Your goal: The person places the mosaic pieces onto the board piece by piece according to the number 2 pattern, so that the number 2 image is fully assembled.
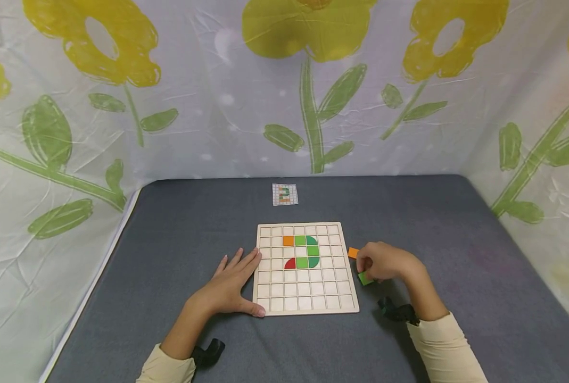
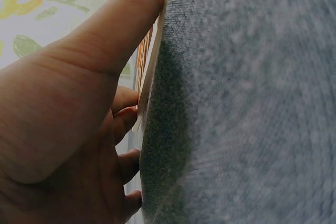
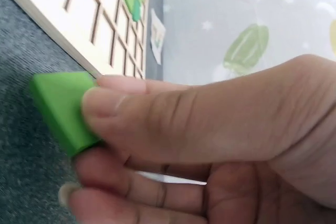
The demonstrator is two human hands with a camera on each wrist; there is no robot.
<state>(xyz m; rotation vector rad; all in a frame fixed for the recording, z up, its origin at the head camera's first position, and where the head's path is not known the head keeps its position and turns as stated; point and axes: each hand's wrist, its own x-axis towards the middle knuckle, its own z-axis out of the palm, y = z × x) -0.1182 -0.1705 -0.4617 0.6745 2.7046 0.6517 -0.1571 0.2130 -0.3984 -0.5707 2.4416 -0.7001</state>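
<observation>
A wooden grid board (image 1: 277,304) lies on the table, with orange, green, teal and red tiles set in its upper middle squares. Beside its right edge my right hand (image 1: 387,260) pinches a light green square tile (image 3: 60,106) between thumb and fingers. An orange tile (image 1: 353,252) lies by the board's right edge, partly behind that hand. My left hand (image 1: 229,287) rests along the board's left edge, fingers spread, thumb at the lower left corner. From the left wrist, the thumb (image 2: 126,24) shows against the board's thin side.
A small printed card (image 1: 285,194) with a coloured grid pattern lies behind the board. The table (image 1: 193,223) has a dark grey cloth. White curtains with yellow flowers (image 1: 308,26) close off the back and sides. A dark strap (image 1: 399,311) circles the right wrist.
</observation>
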